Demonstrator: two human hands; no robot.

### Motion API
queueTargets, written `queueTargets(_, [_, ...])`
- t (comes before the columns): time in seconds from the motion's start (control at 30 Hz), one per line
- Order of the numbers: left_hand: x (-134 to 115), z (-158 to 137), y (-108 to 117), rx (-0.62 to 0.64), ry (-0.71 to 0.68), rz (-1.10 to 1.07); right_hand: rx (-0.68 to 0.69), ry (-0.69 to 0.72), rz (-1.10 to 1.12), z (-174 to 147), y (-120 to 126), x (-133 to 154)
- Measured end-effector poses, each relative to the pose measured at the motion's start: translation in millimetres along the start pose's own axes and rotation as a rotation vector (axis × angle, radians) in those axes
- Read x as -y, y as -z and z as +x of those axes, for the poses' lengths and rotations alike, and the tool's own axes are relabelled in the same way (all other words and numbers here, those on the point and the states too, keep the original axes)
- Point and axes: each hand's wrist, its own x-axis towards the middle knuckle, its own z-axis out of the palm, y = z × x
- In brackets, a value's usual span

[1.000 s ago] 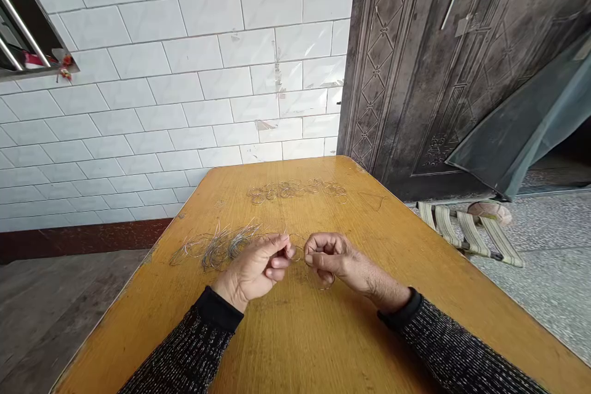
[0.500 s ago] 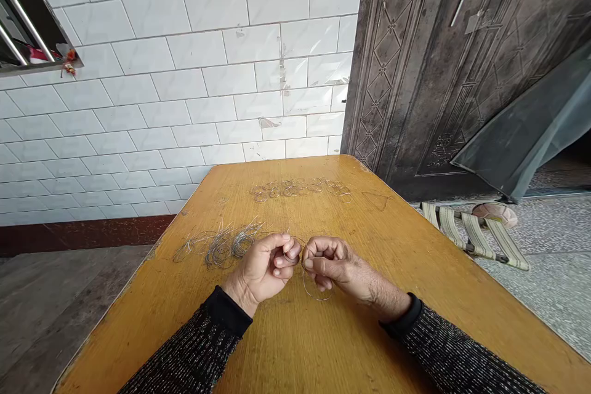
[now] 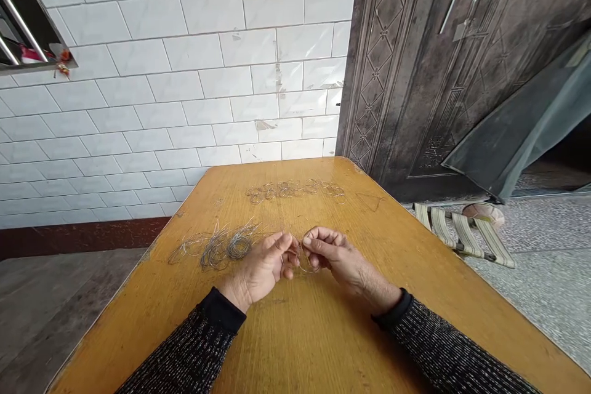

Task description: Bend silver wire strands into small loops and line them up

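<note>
Close together over the wooden table (image 3: 295, 345), my two hands work on one thin wire. My left hand (image 3: 264, 268) pinches it between thumb and fingertips. My right hand (image 3: 339, 260) grips the wire with thumb and forefinger, a few centimetres to the right. A curved part of the wire (image 3: 308, 271) hangs below the fingertips; its exact path between the hands is too fine to follow. Just left of my left hand lie a coil of grey wire (image 3: 239, 249) and a looser bundle of wires (image 3: 212, 253).
Farther back on the table lies a row of thin wire loops (image 3: 284, 189). A bent piece of wire (image 3: 370, 202) is to their right. The table meets a white tiled wall (image 3: 258, 98). A dark door (image 3: 415, 86) and a low strap-seated stool (image 3: 464, 234) are at the right.
The wire's curved part hangs higher and closer to my fingers than before. My left thumb has come over toward the fingertips. The view has shifted slightly.
</note>
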Motion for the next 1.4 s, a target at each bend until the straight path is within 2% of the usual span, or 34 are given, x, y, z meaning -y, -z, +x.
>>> queueTargets(0.13, [4, 0, -1, -0.089, 0.001, 0.201, -0.034, -0.028, -0.103, 1, 1, 0])
queueTargets(0.3, [7, 1, -1, -0.145, -0.027, 0.304, -0.047, -0.001, -0.176, 1, -3, 1])
queueTargets(0.53, [11, 3, -2, -0.128, 0.129, -0.033, 0.012, 0.067, -0.186, -1, -8, 6])
queueTargets(0.63, [12, 4, -2, -0.092, 0.168, -0.087, 0.027, 0.079, -0.178, -1, -8, 6])
queueTargets(0.83, [10, 0, -6, -0.109, 0.044, 0.093, -0.034, 0.072, -0.201, 0, -7, 4])
queueTargets(1.03, [8, -1, -6, -0.124, -0.053, 0.236, 0.006, 0.067, -0.238, -2, -7, 7])
queueTargets(1.17, [6, -3, -7, -0.122, -0.076, 0.348, -0.039, 0.034, -0.247, -2, -4, 12])
queueTargets(1.27, [3, -4, -9, -0.104, -0.089, 0.483, -0.073, 0.064, -0.249, -1, 0, 13])
queueTargets(1.4, [3, -5, -9, -0.072, -0.063, 0.487, -0.119, 0.095, -0.194, 0, 4, 13])
